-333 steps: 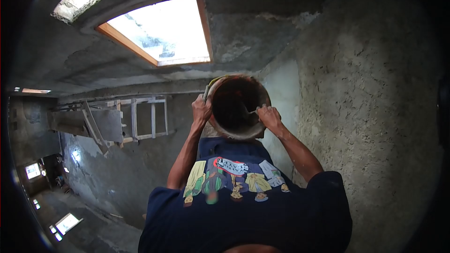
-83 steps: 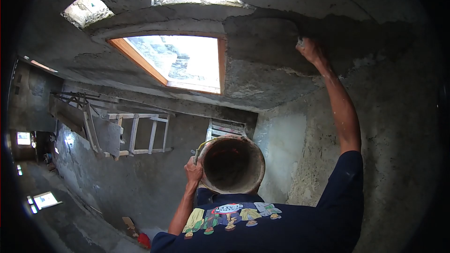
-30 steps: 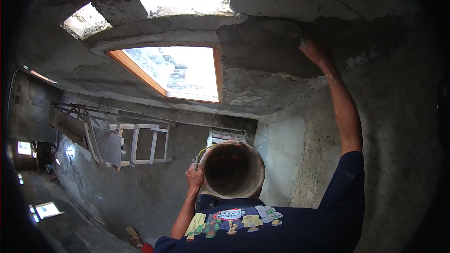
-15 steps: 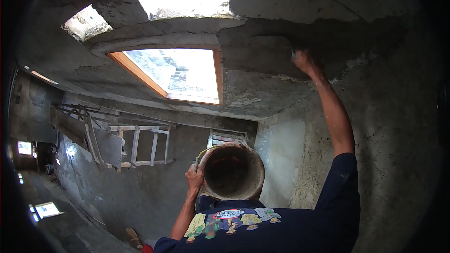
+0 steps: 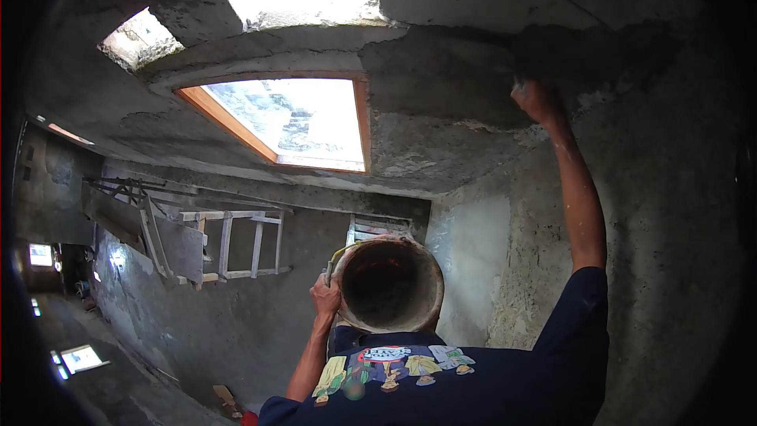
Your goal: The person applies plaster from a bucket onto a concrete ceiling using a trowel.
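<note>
Grey wall (image 5: pixel 441 130), wood-framed window (image 5: pixel 288 122), bucket (image 5: pixel 432 288) below it.
Left hand (image 5: pixel 325 297) grips the bucket handle (image 5: pixel 328 274), the surest hold on something likely stiff and heavy; right hand (image 5: pixel 542 104), right of the window, clenches a tool (image 5: pixel 518 90).

The right arm (image 5: pixel 582 205) is stretched up and forward, its wrist (image 5: pixel 557 134) raised, and the right hand (image 5: pixel 541 102) is curled in a closed grip. The left forearm (image 5: pixel 312 356) is angled forward, and the left hand (image 5: pixel 325 298) is held lower, likewise curled closed.
</note>
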Tool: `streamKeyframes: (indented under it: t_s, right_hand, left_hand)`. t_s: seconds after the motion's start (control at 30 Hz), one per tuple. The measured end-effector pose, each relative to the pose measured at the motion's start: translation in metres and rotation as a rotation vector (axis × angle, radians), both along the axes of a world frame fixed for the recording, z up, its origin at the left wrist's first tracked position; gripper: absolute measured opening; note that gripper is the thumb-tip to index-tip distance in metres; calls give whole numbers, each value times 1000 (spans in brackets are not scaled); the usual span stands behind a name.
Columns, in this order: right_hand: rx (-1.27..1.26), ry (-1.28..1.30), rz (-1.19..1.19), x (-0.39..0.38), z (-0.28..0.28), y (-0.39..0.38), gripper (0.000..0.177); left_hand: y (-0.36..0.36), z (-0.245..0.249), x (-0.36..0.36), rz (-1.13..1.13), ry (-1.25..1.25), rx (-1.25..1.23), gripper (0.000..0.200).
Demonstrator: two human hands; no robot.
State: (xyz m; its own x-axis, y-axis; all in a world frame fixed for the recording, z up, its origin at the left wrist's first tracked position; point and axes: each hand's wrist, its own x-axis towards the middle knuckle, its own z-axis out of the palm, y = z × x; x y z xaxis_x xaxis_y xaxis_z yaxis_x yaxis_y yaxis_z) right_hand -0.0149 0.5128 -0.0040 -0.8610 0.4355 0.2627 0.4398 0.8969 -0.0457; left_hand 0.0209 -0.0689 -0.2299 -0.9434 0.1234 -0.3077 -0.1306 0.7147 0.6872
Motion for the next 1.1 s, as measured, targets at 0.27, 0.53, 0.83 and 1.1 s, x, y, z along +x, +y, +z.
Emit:
streamKeyframes:
  t_s: [0.27,0.53,0.83,1.1]
  right_hand:
    - [-96,-87,10,-29,-45,17,39]
    - [25,-8,-98,19,29,6,40]
    - [-360,-212,-230,150,-47,-123,44]
    - [-764,-277,-195,274,-158,-295,47]
  left_hand:
    - [-1,-1,1,-6,31,0,27]
    - [2,4,-1,-20,10,12,29]
    - [-2,1,0,-25,31,66,29]
    - [-10,-12,-8,-128,55,51,37]
